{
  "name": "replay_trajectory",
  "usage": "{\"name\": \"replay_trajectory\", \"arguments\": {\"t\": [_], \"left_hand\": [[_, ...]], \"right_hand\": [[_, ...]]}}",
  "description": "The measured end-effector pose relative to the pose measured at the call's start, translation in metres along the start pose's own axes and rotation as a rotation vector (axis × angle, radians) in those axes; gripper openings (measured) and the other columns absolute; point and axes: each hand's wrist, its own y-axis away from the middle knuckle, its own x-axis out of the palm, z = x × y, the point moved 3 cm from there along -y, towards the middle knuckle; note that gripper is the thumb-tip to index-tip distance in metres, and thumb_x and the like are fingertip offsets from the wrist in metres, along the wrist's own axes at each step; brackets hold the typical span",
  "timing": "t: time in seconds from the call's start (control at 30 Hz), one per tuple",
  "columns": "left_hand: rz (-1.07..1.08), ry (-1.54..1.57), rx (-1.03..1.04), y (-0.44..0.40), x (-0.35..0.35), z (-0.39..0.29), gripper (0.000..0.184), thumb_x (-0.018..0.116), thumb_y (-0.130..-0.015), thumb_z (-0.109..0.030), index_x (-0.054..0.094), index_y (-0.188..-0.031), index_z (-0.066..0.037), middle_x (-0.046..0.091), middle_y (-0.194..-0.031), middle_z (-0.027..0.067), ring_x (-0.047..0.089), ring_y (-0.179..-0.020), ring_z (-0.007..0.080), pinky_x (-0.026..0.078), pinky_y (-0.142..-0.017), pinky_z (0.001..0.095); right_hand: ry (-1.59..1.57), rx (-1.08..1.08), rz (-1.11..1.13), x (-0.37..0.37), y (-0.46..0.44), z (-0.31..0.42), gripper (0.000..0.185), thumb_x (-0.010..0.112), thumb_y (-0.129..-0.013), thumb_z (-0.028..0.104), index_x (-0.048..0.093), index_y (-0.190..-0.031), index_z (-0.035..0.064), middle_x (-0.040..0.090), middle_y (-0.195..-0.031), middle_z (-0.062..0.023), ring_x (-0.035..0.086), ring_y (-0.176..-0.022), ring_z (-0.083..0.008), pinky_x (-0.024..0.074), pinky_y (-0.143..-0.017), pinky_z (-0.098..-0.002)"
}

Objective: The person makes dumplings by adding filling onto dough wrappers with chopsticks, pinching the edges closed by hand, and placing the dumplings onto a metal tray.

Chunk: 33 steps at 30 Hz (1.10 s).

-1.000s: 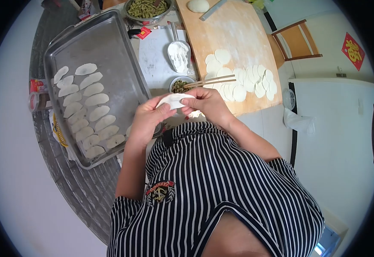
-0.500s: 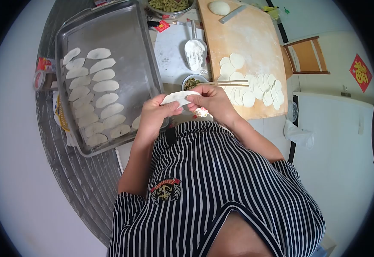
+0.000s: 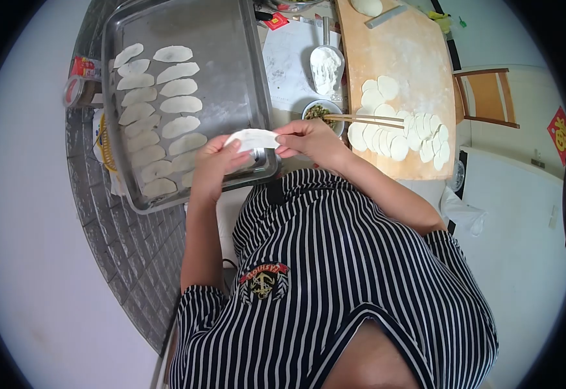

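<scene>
Between my two hands a long, half-moon dumpling (image 3: 254, 139) is held level, one end in each. My left hand (image 3: 215, 162) pinches its left end, over the near right corner of the metal tray (image 3: 231, 84). The fingertips of my right hand (image 3: 312, 141) are closed on the right end. Two rows of folded dumplings (image 3: 180, 104) lie on the tray. Beyond my right hand stands a bowl of chopped filling (image 3: 318, 111), with a pair of chopsticks (image 3: 370, 120) resting across it toward the board.
A wooden board (image 3: 406, 58) at the right carries overlapping round wrappers (image 3: 386, 139), a dough ball (image 3: 366, 6) and a flat metal blade (image 3: 386, 16). A scoop of flour (image 3: 326, 68) lies between tray and board. A jar (image 3: 79, 92) stands left of the tray.
My hands and the dumpling have shifted left, closer to the tray, and the dumpling now overlaps its near right corner. The camera view has also moved a little.
</scene>
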Motion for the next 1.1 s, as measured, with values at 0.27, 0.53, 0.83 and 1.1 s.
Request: {"name": "replay_trajectory", "arguments": {"t": [0.27, 0.53, 0.83, 1.1], "left_hand": [[-0.119, -0.176, 0.008, -0.026, -0.032, 0.010, 0.027, 0.056, -0.096, -0.013, 0.058, -0.114, 0.007, 0.066, -0.100, 0.0120, 0.069, -0.090, 0.0229, 0.057, -0.078, 0.0281], [-0.279, -0.545, -0.047, -0.031, -0.051, 0.029, 0.028, 0.057, -0.094, -0.015, 0.061, -0.117, 0.001, 0.066, -0.100, 0.0110, 0.070, -0.075, 0.0192, 0.056, -0.060, 0.0266], [-0.530, -0.768, 0.314, -0.004, -0.013, -0.012, 0.022, 0.059, -0.093, -0.018, 0.066, -0.110, -0.004, 0.067, -0.086, 0.0053, 0.060, -0.061, 0.0098, 0.045, -0.050, 0.0237], [-0.370, -0.655, 0.336, -0.012, 0.071, -0.004, 0.021, 0.060, -0.094, -0.017, 0.067, -0.108, -0.003, 0.067, -0.086, 0.0032, 0.060, -0.064, 0.0092, 0.046, -0.059, 0.0224]], "right_hand": [[0.001, 0.002, -0.051, -0.003, -0.003, -0.018, 0.025, 0.055, -0.098, 0.013, 0.063, -0.115, -0.0038, 0.068, -0.095, -0.0088, 0.066, -0.084, -0.0129, 0.0546, -0.080, -0.0256], [-0.065, 0.072, -0.177, -0.045, 0.021, -0.049, 0.025, 0.055, -0.098, 0.015, 0.063, -0.114, -0.0013, 0.067, -0.096, -0.0049, 0.066, -0.086, -0.0119, 0.0539, -0.077, -0.0236], [-0.090, 0.111, -0.728, -0.186, 0.087, -0.151, 0.015, 0.061, -0.090, 0.013, 0.065, -0.095, -0.0011, 0.065, -0.079, -0.0059, 0.060, -0.065, -0.0117, 0.0514, -0.064, -0.0248], [0.218, 0.291, -1.308, -0.294, 0.114, -0.199, 0.043, 0.077, -0.077, 0.032, 0.060, -0.100, -0.0008, 0.066, -0.104, -0.0180, 0.064, -0.094, -0.0274, 0.0502, -0.083, -0.0373]]}}
